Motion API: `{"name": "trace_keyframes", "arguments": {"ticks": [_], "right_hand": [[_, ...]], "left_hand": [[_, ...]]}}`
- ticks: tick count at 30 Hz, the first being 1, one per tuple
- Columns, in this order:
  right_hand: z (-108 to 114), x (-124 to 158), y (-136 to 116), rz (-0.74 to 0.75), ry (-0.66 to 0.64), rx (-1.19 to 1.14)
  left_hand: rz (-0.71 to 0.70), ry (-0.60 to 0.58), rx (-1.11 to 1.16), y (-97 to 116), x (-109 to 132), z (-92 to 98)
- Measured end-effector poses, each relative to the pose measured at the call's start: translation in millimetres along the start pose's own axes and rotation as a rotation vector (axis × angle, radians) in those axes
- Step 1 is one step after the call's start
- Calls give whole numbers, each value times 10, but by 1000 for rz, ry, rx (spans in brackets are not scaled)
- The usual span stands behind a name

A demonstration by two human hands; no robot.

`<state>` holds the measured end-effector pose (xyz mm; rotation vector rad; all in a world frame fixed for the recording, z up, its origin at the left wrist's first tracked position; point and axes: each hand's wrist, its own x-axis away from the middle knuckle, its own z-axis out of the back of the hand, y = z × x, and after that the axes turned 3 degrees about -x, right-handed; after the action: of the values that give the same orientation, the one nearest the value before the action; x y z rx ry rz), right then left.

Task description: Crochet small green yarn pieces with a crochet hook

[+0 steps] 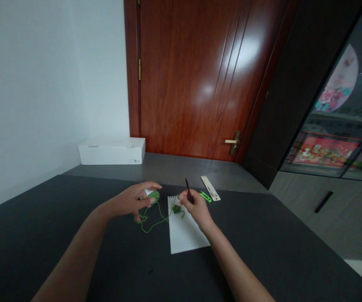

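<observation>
My left hand (136, 199) curves round a small ball of green yarn (154, 195), its thumb across the near side and a white patch showing beside the green. A loose green strand (151, 229) loops below these fingers and runs right to a small dark-green tangle or knitted piece (177, 209) over the notepad. Above the spiral-bound white notepad (187, 235), my right hand (196, 206) pinches a slim dark stick (187, 186), pen-like or hook-like, pointing up and away. Its lower end is hidden by the fingers. A thin strand rises from the green piece towards the right fingertips.
Beyond my right hand lie a bright green cutter (206, 196) and a pale ruler-like strip (210, 188). At the back left stands a long white box (113, 152). A brown door (193, 75) and a dark cabinet (313, 201) border the black table (127, 268).
</observation>
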<state>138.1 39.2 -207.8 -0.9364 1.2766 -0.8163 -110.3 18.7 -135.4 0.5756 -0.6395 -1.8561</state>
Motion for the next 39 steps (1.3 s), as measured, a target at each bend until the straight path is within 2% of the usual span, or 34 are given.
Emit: {"name": "trace_keyframes", "arguments": {"ticks": [1, 3, 5, 6, 7, 9, 10, 12, 14, 17, 21, 23, 26, 28, 31, 33, 36, 39], "right_hand": [[-11, -7, -9, -2, 8, -11], [-38, -31, -34, 1, 20, -30], [-71, -74, -74, 6, 11, -55], [-89, -104, -99, 3, 1, -78], [-108, -139, -124, -4, -9, -107], [-147, -221, -168, -24, -19, -171], [-166, -264, -180, -35, -16, -193], [-196, -336, -176, -58, -4, -221], [-211, -373, -134, -88, 17, -247], [-206, -345, -39, -143, 44, -293], [-190, -241, 20, -203, 25, -366], [-191, -206, 7, -216, 7, -399], [-204, -181, -29, -238, -30, -488], [-220, -170, -45, -249, -52, -543], [-253, -150, -54, -257, -59, -569], [-276, -135, -59, -265, -59, -574], [-300, -116, -70, -269, -57, -576], [-309, -107, -73, -270, -58, -587]], "left_hand": [[-22, -38, -13, 9, 8, 48], [-84, 13, -221, 56, -9, 113], [-92, 155, -415, 135, -83, 98], [-129, 207, -398, 177, -140, 50], [-203, 219, -300, 216, -208, -25], [-371, 107, 38, 259, -365, -246], [-406, 49, 228, 255, -445, -376], [-370, 46, 538, 198, -584, -627], [-256, 81, 750, 98, -665, -792], [-122, 164, 1041, -24, -659, -791], [-173, 268, 1406, -30, -549, -549], [-269, 289, 1335, -17, -517, -476], [-401, 307, 824, -33, -516, -475], [-409, 319, 544, -52, -534, -515], [-371, 391, 298, -38, -545, -574], [-322, 369, 333, 7, -525, -596], [-240, 204, 722, 103, -460, -601], [-213, 124, 985, 191, -400, -595]]}}
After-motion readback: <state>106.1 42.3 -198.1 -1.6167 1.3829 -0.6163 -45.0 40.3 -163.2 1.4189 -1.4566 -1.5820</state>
